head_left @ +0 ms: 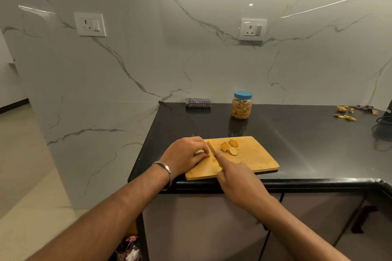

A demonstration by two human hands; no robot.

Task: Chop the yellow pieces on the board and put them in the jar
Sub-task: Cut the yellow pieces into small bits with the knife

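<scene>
A wooden cutting board (252, 159) lies at the front edge of the black counter. Three yellow pieces (230, 146) sit near its far middle. My left hand (186, 155) rests on the board's left end, its curled fingers holding a pale yellow piece (199, 151). My right hand (235, 178) grips a knife (211, 147), index finger stretched along the blade's back; the blade sits just right of my left fingers. A clear jar (241, 105) with a blue lid on it, filled with yellow chips, stands behind the board near the wall.
A folded checked cloth (198, 103) lies against the wall left of the jar. Peel scraps (344, 113) are scattered at the far right, beside a dark cable (384, 119). The counter (307, 133) ends on the left above open floor. Two wall sockets sit above.
</scene>
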